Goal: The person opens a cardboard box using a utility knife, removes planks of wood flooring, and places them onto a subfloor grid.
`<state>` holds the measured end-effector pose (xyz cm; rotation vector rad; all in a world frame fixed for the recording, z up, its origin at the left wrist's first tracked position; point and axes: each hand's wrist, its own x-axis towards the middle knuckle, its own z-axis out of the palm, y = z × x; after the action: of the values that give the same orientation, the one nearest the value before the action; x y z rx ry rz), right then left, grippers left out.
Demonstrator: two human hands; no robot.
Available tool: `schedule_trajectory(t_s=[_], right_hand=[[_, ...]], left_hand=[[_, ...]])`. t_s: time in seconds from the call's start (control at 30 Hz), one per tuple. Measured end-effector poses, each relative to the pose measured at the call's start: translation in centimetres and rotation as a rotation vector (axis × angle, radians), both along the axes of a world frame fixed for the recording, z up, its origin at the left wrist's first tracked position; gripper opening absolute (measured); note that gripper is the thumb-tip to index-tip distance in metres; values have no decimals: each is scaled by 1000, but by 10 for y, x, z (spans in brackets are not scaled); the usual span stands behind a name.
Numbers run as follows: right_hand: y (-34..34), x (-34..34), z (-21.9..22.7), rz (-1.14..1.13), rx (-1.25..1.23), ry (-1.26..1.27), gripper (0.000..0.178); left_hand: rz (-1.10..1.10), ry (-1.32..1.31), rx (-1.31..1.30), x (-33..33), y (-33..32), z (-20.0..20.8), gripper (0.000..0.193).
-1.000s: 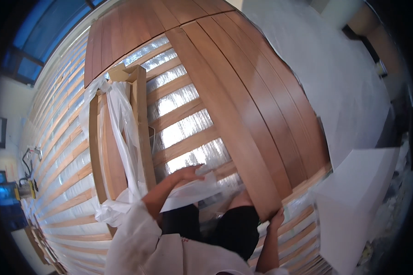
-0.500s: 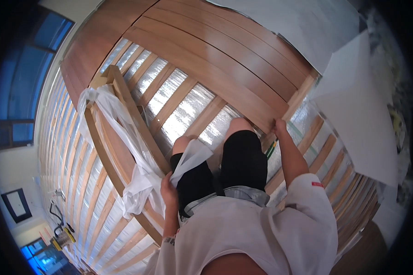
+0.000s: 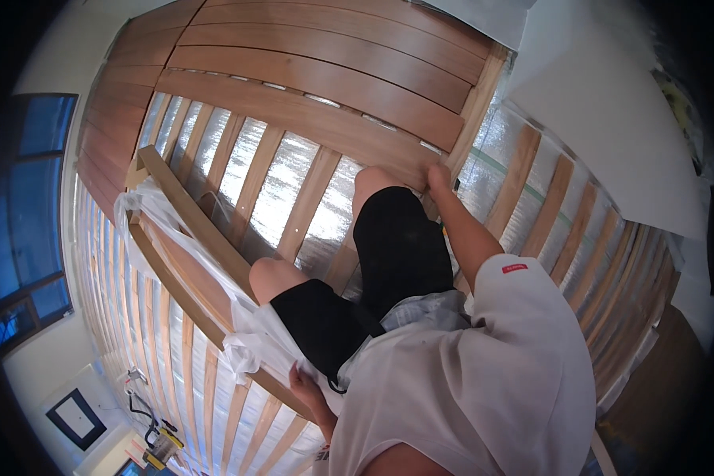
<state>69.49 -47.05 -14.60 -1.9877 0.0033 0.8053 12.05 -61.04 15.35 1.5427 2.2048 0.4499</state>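
Observation:
A reddish-brown wooden floorboard (image 3: 293,107) lies across the joists in front of my knees, beside the laid boards (image 3: 333,70). Narrow bright gaps show between it and them. At the board's right end is my right hand (image 3: 437,179), its fingers closed around the end. To my left, a long open cardboard box (image 3: 202,228) holds planks under torn white plastic wrapping (image 3: 250,337). My left hand (image 3: 305,387) is beside my left thigh, close to the box and plastic. Its fingers are loosely apart with nothing visible in them.
Pale wooden joists (image 3: 309,198) run over silver foil sheeting (image 3: 274,190) on both sides of me. White sheeting (image 3: 603,135) covers an area at the right. A yellow-and-black tool (image 3: 164,444) stands at the lower left, and windows (image 3: 36,190) are in the left wall.
My view has turned and shifted. Gaps now show along the floorboard, where it looked tight against its neighbour. The plastic strip no longer lies over my left thigh, and my left hand is lower.

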Motion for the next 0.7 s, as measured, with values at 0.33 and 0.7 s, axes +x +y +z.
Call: schedule_trajectory(t_s=[0.33, 0.7], right_hand=[[17, 11, 45, 904, -29, -853, 40], [13, 13, 43, 1364, -317, -959, 60]], left_hand=[[-120, 60, 124, 17, 7, -18, 23], [9, 15, 150, -13, -14, -55, 26]])
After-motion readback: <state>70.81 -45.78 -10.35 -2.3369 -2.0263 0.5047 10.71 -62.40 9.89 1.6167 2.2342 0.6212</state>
